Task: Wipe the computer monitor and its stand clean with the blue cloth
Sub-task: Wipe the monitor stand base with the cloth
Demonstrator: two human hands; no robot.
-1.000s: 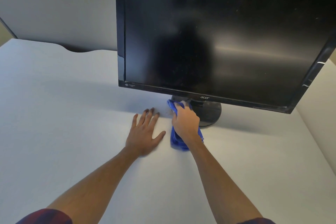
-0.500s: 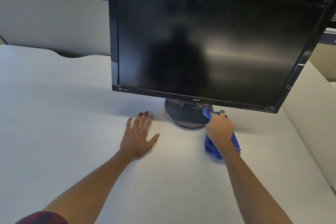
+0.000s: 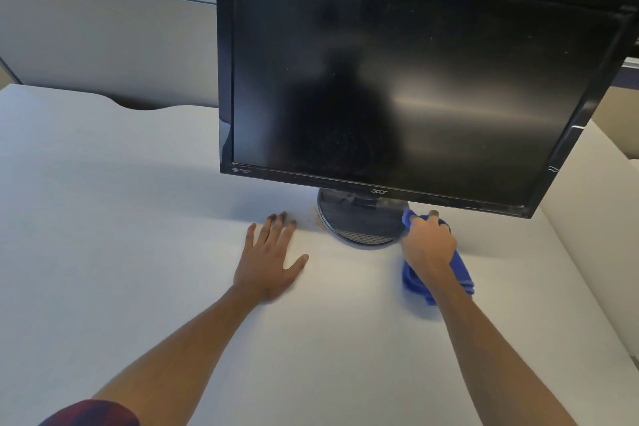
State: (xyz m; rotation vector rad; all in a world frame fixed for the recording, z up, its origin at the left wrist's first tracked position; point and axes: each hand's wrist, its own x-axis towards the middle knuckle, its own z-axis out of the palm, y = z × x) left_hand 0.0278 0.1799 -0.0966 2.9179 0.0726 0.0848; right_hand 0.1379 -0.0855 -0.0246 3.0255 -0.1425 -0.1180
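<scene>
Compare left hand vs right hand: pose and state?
The left hand lies flat on the desk, fingers spread and empty; the right hand is closed on the blue cloth. Left sits left of the stand base, apart from it; right presses the cloth at its right edge. Both arms are bare.

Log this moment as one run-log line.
right hand: holding blue cloth at stand base right edge | left hand: flat on desk | monitor: dusty

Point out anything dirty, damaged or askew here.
Brownish crumbs lie on the desk by the left edge of the stand base. The monitor sits tilted in view, and its screen looks dusty.
</scene>
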